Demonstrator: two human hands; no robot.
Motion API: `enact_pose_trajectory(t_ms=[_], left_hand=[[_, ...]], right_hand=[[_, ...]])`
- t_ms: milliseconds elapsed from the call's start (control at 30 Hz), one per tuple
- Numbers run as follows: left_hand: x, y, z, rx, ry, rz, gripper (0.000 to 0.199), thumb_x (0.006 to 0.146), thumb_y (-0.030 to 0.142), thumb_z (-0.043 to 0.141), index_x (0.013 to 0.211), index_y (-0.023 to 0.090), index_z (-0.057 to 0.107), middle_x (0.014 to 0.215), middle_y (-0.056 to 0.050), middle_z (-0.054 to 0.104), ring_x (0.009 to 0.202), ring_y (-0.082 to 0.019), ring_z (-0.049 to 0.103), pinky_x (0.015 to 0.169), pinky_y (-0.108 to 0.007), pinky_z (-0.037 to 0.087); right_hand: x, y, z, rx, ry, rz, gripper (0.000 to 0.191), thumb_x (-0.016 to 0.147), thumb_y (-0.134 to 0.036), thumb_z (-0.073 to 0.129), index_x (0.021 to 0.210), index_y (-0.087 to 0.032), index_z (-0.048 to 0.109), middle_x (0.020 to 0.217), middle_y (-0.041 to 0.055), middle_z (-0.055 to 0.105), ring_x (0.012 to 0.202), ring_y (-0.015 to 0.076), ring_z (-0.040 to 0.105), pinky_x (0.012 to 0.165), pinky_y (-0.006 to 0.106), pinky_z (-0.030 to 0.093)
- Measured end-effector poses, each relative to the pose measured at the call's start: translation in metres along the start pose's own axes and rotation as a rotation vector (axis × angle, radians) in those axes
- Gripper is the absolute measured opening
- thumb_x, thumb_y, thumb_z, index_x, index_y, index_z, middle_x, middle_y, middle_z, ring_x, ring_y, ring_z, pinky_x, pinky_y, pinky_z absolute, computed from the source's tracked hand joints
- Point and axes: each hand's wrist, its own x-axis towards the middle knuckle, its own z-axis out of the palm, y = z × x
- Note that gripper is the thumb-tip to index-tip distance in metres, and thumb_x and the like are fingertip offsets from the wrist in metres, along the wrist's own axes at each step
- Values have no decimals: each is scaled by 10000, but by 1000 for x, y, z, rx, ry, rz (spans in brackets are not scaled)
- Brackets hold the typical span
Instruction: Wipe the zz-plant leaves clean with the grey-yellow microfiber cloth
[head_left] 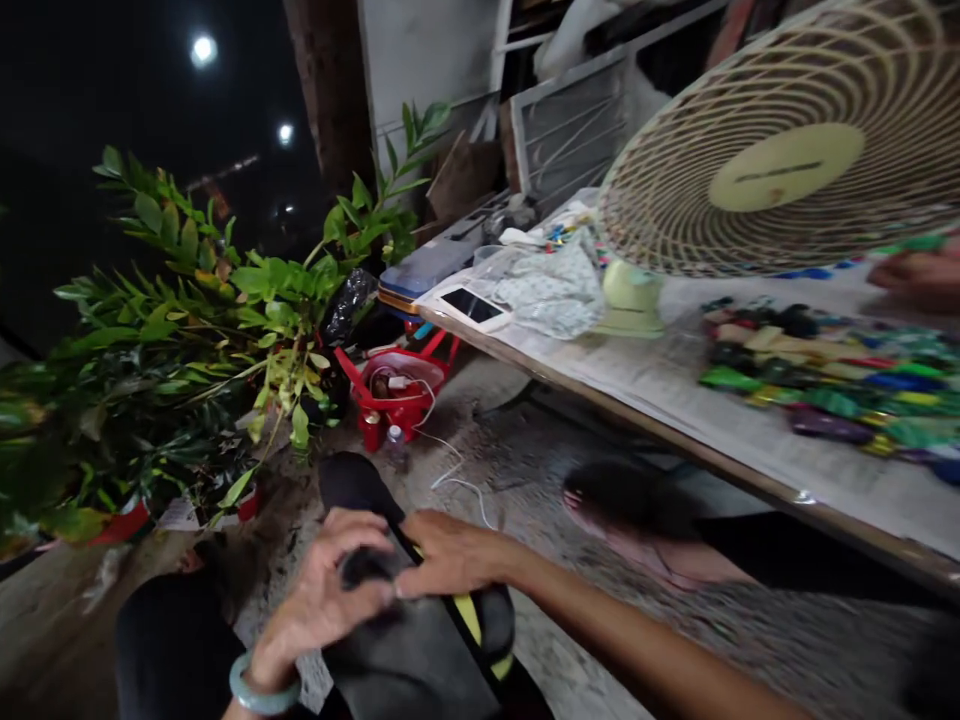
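Observation:
A dark grey, flat piece (409, 650) lies across my lap; its exact kind is unclear. Above it is my left hand (322, 585), a pale green bangle (262, 688) on its wrist. Its fingers and thumb curve round a small dark rounded thing (366, 566), blurred by motion. My right hand (454, 555) comes in from the right and grips the far edge of the grey piece, its thumb near my left thumb. Beside that edge, under my right wrist, shows a black and yellow item (480, 630), partly hidden.
A long table (675, 405) on the right bears a cream fan (787, 170), a white phone (472, 306), a patterned cloth (559, 290) and several colourful bundles (840, 375). Another person's hand (919, 275) is at its right. A red basket (401, 390) with a cable stands near leafy plants (247, 290).

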Motion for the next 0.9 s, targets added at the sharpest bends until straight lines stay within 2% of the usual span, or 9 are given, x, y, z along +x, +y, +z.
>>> enact_pose_trajectory(t_ms=[167,233,300,433,500,567,733,800,900], left_hand=[[2,-20,22,322,-260,-34,202,659,51,589,728,222,672,871,-55,653,890,-241,624,796,-352,474],[3,-36,17,363,-272,-13,210,630,40,560,720,217,627,851,-37,625,867,-210,610,774,-316,460],[5,-47,7,364,-253,-4,240,642,46,565,791,223,627,890,-32,633,876,-195,605,799,-304,467],[21,-39,-9,329,-253,-82,206,711,110,634,872,236,658,1020,-48,688,952,-209,624,839,-303,490],[35,-18,-9,337,-273,-97,123,733,142,668,822,227,672,1091,-68,704,1038,-241,625,916,-331,477],[51,4,-3,314,-282,-59,71,746,166,696,793,217,682,1126,-87,709,1082,-268,623,982,-367,453],[90,15,22,271,-287,57,141,751,193,743,887,231,743,1105,-108,730,1070,-299,610,968,-417,455],[100,1,27,279,-238,69,122,741,210,759,860,238,760,1070,-119,742,1077,-328,597,1001,-465,427],[109,-21,29,290,-217,65,101,721,268,793,816,249,763,959,-117,750,979,-337,616,1036,-528,388]], right_hand=[[-16,30,-15,181,-121,-64,275,629,-445,812,788,-224,774,742,32,715,707,242,643,635,329,456],[-25,42,-44,318,14,-126,315,645,-433,804,904,-253,795,833,29,755,780,246,685,689,330,495],[-43,52,-85,426,432,-136,323,688,-416,783,979,-275,781,856,28,764,778,243,697,705,350,522],[-92,66,-157,543,1597,-308,180,841,-375,691,1018,-353,707,767,0,693,670,231,652,662,387,530],[-98,71,-167,521,1879,-404,155,875,-362,656,1026,-373,685,756,-1,657,665,228,639,666,388,525],[-79,79,-154,490,1769,-342,159,871,-357,655,1023,-327,691,762,2,663,672,218,638,670,374,517],[30,118,-74,195,373,98,287,720,-233,736,1006,-216,751,701,-7,714,686,202,661,687,305,485],[71,138,-50,53,210,266,384,719,-200,741,1102,-216,746,812,22,762,828,235,705,762,310,488],[122,169,-37,-9,235,398,417,807,-204,678,1223,-219,705,1020,79,782,1028,275,707,851,335,487]])
